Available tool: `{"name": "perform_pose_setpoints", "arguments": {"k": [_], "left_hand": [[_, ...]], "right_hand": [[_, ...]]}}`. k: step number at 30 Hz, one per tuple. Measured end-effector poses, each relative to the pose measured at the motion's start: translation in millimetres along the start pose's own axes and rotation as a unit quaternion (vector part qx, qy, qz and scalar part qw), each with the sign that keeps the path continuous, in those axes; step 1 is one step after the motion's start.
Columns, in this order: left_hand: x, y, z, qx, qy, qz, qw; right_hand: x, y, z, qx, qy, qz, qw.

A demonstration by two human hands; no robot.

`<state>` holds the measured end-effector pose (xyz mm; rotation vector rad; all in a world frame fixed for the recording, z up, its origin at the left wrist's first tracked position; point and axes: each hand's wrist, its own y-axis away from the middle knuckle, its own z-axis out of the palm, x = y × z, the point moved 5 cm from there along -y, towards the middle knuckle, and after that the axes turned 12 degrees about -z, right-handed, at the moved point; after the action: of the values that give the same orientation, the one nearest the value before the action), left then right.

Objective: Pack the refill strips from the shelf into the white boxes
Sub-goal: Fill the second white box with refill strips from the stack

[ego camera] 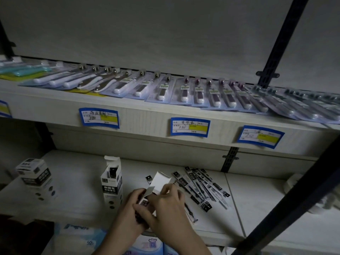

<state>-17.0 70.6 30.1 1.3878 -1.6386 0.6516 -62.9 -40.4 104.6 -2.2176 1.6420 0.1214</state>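
Over pale lower shelf point(77, 205), left hand point(128, 214) grips small white cardboard box point(147, 201), right hand point(169, 205) pinching its open flap point(160, 181); upright open white box point(112, 183) holds dark strips.

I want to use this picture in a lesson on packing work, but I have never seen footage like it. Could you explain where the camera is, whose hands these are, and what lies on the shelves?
There is one picture, taken by a camera worn on a person's head, looking forward and down. No machine is involved: the left hand and the right hand belong to that person. Together they hold a small white box with its flap open, fingers curled round it.

On the lower shelf, loose refill strips lie fanned out to the right of the hands. To the left an open box stands upright, and farther left are more boxes.

The upper shelf carries a row of carded packs, with blue price labels on its front edge. The picture is dim, so the print is unreadable.
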Motion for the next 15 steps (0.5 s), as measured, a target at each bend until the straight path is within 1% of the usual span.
{"name": "perform_pose_setpoints", "arguments": {"k": [2,5,7,10,12,13,14,15], "left_hand": [[3,1,1,0.004,-0.004,0.004,1.0],[0,-1,-3,0.018,0.033,-0.01,0.999],[3,0,-6,0.02,0.035,0.004,0.999],[2,1,-12,0.031,0.048,-0.002,0.998],[-2,2,-14,0.026,0.051,-0.009,0.998],[-5,2,-15,0.022,0.047,-0.013,0.999],[-5,3,-17,0.021,0.046,-0.016,0.999],[-6,3,-17,0.02,0.046,-0.017,0.999]], "right_hand": [[1,0,0,-0.002,-0.007,0.006,1.0],[3,-2,-4,-0.016,-0.007,-0.008,1.0],[6,-2,-9,0.003,-0.026,-0.026,0.999],[13,0,-26,0.112,-0.109,-0.065,0.985],[24,5,-36,0.22,-0.165,-0.074,0.958],[33,7,-39,0.267,-0.196,-0.05,0.942],[47,8,-38,0.294,-0.225,-0.005,0.929],[63,7,-31,0.296,-0.245,0.05,0.922]]}}
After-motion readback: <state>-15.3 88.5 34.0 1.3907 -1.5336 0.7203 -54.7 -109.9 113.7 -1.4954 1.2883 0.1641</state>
